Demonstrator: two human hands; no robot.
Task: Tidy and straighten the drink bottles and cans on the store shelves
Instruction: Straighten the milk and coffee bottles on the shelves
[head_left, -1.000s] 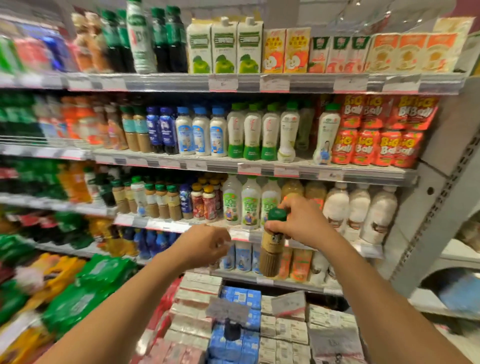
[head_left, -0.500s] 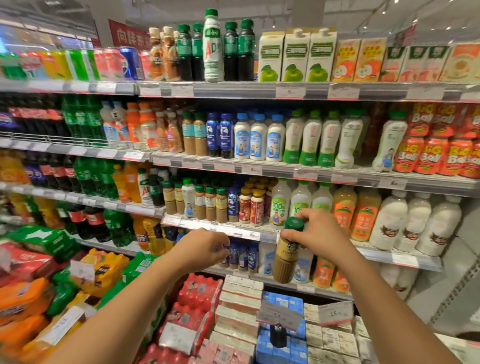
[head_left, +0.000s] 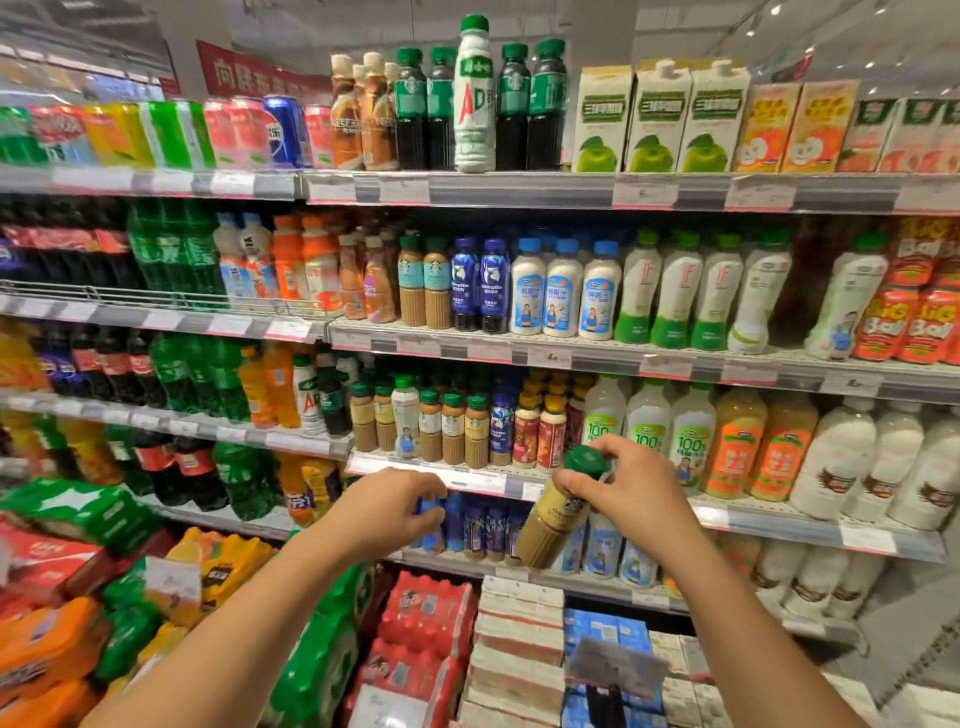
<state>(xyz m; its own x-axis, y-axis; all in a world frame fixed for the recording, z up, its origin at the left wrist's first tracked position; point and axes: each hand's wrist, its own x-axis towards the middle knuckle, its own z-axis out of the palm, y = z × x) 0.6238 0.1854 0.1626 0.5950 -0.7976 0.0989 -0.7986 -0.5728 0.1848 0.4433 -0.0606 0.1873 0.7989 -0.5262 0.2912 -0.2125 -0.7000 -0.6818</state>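
Right hand (head_left: 628, 488) clamped on tilted green-capped Starbucks coffee bottle (head_left: 553, 519), left hand (head_left: 387, 512) curled empty, fingers together

We read "AD" in red on the tall white bottle (head_left: 474, 98) on the top shelf, "100%" on three green-capped bottles (head_left: 647, 434) lower down, "BiG" on orange pouches (head_left: 930, 325) at far right, and "iF" on white-and-green bottles (head_left: 680, 291). Price tags are illegible.
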